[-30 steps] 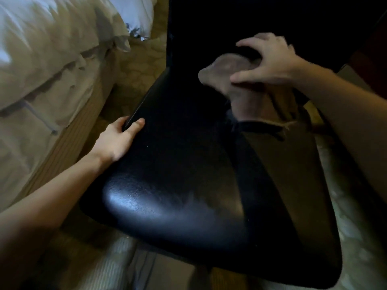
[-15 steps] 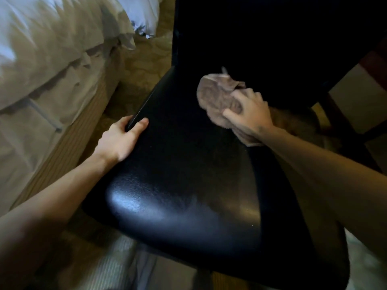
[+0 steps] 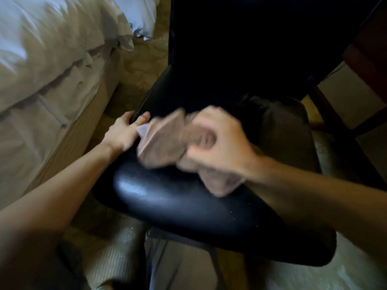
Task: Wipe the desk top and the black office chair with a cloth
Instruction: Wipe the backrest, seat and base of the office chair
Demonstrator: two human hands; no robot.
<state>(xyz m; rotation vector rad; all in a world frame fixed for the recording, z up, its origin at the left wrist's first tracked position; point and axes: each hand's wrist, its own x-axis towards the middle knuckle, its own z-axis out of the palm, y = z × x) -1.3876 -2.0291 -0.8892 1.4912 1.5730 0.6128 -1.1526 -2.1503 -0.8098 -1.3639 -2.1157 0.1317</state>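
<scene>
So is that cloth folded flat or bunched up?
Bunched: the cloth is crumpled in the right hand, corners sticking out.

A bedroom, carpeted, with a work corner

A bed (image 3: pixel 52 59) fills the left side, its rumpled white duvet (image 3: pixel 41 28) hanging over a fabric-covered bed base (image 3: pixel 69 143). Pale patterned carpet (image 3: pixel 144 65) covers the floor between the bed and a black office chair (image 3: pixel 188 206). The dark red-brown wooden edge of a desk (image 3: pixel 368 59) shows at the right, just beside the chair's back.
</scene>
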